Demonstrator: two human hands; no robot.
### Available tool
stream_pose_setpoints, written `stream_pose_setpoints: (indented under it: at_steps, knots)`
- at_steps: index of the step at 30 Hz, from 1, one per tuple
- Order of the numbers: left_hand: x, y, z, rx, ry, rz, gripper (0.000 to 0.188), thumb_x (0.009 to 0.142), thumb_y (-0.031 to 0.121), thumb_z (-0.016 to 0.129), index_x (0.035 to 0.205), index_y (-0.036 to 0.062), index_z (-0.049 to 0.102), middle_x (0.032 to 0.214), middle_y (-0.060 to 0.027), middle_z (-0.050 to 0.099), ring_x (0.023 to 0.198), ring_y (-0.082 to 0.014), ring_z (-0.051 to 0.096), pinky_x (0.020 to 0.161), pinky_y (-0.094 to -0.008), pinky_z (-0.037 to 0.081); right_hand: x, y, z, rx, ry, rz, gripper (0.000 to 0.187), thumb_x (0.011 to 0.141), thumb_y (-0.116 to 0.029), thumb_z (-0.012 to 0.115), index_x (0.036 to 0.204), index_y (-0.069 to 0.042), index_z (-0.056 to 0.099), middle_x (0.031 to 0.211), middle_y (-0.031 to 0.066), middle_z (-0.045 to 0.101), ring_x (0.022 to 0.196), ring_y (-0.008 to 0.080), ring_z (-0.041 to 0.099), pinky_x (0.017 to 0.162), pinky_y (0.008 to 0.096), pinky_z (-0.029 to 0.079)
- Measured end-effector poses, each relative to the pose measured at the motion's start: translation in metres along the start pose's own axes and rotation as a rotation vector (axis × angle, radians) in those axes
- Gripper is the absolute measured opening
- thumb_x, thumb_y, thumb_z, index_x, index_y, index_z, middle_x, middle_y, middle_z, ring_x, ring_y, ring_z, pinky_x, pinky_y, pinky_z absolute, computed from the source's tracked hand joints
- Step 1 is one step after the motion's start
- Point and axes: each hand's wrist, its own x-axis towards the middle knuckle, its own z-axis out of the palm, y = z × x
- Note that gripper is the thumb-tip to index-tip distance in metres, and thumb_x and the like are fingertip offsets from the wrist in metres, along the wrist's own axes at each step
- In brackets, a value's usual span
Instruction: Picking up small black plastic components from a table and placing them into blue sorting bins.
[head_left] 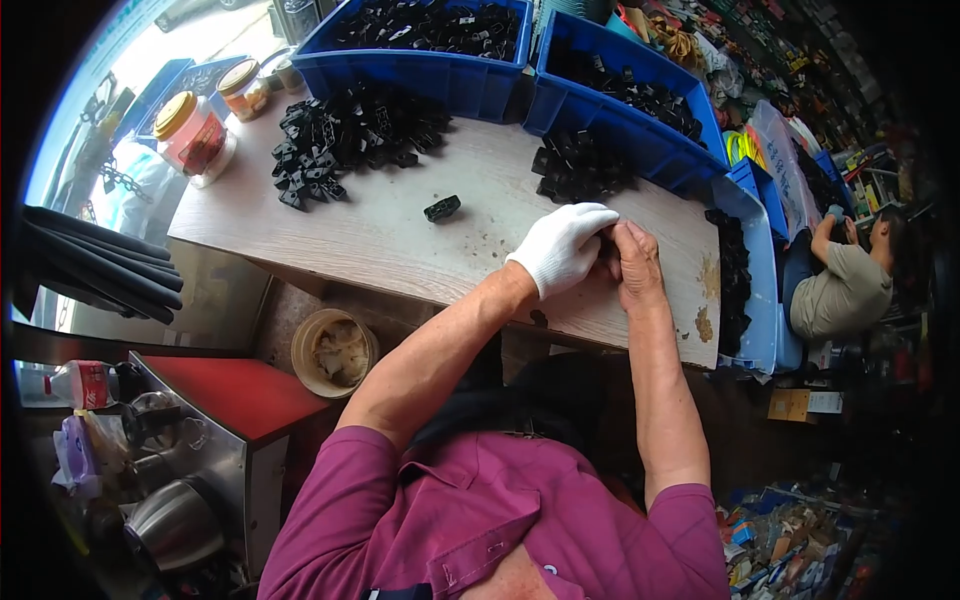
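My left hand [562,247] wears a white glove and meets my bare right hand [634,262] over the wooden table [400,240]. Both hands are closed together on a small part that is hidden between the fingers. A single black plastic piece [442,208] lies on the table to the left of my hands. A heap of black plastic pieces [345,135] sits at the far left of the table, and a smaller heap [578,165] lies just beyond my hands.
Two blue bins [430,70] [640,110] of black parts stand at the table's far edge, another blue tray [755,270] at the right. Jars [192,135] stand at the left corner. A round tub [333,352] sits below the table. Another person [845,285] sits at right.
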Motion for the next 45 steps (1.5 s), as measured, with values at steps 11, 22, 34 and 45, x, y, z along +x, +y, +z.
stream_pose_setpoints:
  at_steps: [11, 22, 34, 45]
  knots:
    - [-0.001, -0.005, -0.003, 0.18, 0.052, -0.228, 0.019, 0.092, 0.025, 0.067, 0.1, 0.0101, 0.075, 0.093, -0.0164, 0.073, 0.087, -0.0388, 0.07, 0.077, -0.0461, 0.057, -0.004, 0.002, 0.009, -0.07, -0.002, -0.052, 0.028, 0.095, -0.025, 0.073, 0.116, -0.005, 0.071, 0.073, -0.0049, 0.061, 0.049, 0.0018, 0.04, 0.047, 0.0194, 0.034]
    - [0.0, 0.001, -0.032, 0.141, -0.062, -0.426, 0.023, 0.09, 0.028, 0.066, 0.099, 0.0107, 0.078, 0.092, -0.0166, 0.076, 0.086, -0.0376, 0.073, 0.077, -0.045, 0.058, -0.012, -0.001, 0.002, -0.059, -0.203, 0.014, 0.039, 0.089, -0.015, 0.08, 0.124, -0.003, 0.068, 0.07, -0.0028, 0.065, 0.05, 0.0032, 0.05, 0.046, 0.0194, 0.042]
    - [-0.069, -0.019, -0.126, 0.913, 0.108, -0.132, 0.016, 0.086, 0.011, 0.066, 0.101, 0.0124, 0.064, 0.093, -0.0072, 0.07, 0.085, -0.0337, 0.064, 0.071, -0.044, 0.053, -0.011, -0.007, 0.018, -0.194, -0.14, 0.081, 0.039, 0.086, -0.023, 0.085, 0.115, -0.003, 0.07, 0.065, -0.0052, 0.059, 0.047, 0.002, 0.045, 0.052, 0.0235, 0.053]
    - [-0.033, 0.0, -0.062, 0.065, 0.009, -0.141, 0.031, 0.089, 0.003, 0.067, 0.12, 0.004, 0.07, 0.11, -0.0176, 0.073, 0.099, -0.0367, 0.072, 0.085, -0.0387, 0.058, -0.014, -0.008, 0.03, -0.227, -0.165, 0.13, 0.04, 0.084, -0.019, 0.086, 0.119, -0.005, 0.072, 0.063, -0.007, 0.055, 0.045, 0.0026, 0.043, 0.044, 0.0217, 0.045]
